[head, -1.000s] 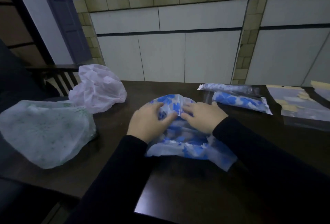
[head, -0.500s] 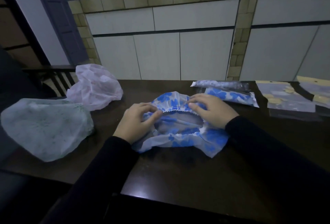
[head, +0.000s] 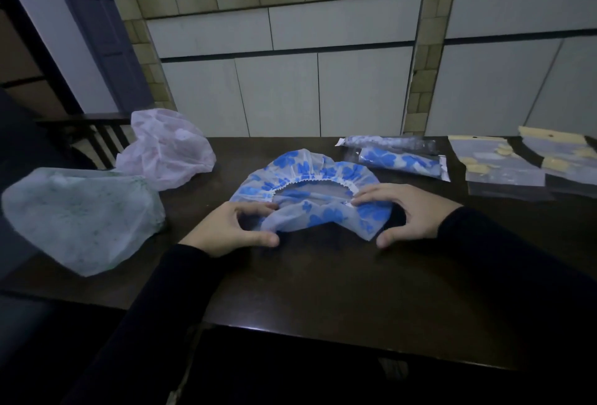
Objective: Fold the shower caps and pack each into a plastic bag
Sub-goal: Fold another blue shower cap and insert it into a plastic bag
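A white shower cap with blue flowers [head: 300, 175] lies spread on the dark table [head: 323, 291], its elastic opening facing me. My left hand [head: 232, 230] pinches the cap's left near edge. At the right edge, my right hand [head: 407, 214] holds the cap with its fingertips on the elastic rim. Two packed blue caps in plastic bags [head: 400, 160] lie behind my right hand. Empty plastic bags with yellow headers [head: 504, 165] lie at the far right.
A green-speckled shower cap [head: 80, 217] sits puffed up at the table's left edge, with a pink one [head: 168, 149] behind it. White cabinets and a tiled counter stand beyond the table. A dark chair back is at the far left.
My hands have moved apart and stretched the blue cap wider, from bunched under both palms to spread flat with its opening showing.
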Demonstrator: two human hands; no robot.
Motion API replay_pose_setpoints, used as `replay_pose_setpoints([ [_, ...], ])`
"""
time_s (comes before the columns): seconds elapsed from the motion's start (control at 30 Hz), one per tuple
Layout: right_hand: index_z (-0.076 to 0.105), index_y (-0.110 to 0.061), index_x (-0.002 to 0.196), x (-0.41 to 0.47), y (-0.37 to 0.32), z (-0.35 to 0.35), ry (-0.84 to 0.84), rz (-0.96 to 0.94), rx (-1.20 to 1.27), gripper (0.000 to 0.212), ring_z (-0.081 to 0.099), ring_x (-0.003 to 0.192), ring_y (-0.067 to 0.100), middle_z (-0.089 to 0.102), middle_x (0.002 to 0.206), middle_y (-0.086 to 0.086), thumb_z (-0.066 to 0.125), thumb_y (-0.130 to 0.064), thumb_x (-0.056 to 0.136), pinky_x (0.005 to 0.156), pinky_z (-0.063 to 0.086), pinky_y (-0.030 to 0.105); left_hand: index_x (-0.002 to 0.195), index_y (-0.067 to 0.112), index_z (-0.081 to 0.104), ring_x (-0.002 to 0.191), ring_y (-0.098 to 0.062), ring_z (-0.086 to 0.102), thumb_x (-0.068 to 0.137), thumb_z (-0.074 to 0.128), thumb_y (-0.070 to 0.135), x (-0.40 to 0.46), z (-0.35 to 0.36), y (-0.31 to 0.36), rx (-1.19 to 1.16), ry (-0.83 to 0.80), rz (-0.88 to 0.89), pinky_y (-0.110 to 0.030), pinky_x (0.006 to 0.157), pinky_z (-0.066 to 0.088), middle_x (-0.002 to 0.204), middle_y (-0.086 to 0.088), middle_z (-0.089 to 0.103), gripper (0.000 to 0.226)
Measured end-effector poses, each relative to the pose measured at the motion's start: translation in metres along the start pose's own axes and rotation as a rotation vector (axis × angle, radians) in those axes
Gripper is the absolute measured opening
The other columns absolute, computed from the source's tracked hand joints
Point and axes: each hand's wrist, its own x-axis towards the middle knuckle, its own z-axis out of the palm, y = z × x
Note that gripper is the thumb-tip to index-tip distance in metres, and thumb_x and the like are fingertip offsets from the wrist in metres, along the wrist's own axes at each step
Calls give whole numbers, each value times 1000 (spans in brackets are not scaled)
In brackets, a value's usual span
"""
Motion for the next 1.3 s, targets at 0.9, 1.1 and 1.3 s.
replay_pose_setpoints([
  [0.9,54,-16,89,64,-34,4,528,361,208,14,50,78,14,53,86,1,42,-13,95,64,35,27,102,21,60,90,-23,62,95,52,34,60,-7,11,332,562,-138,-35,82,50,96,-3,67,17],
  [1.1,51,-16,94,75,-29,20,548,420,202,13,50,86,19,54,96,5,39,-19,99,74,36,29,107,19,47,91,-36,59,99,38,25,60,-4,-7,526,513,-307,-37,74,42,101,-20,64,13],
  [1.3,57,-15,108,80,-23,17,392,549,39,19,57,85,20,61,96,5,41,-18,98,76,46,32,103,19,57,98,-31,58,99,40,41,61,-12,-16,644,491,-469,-33,75,39,106,-11,64,28],
])
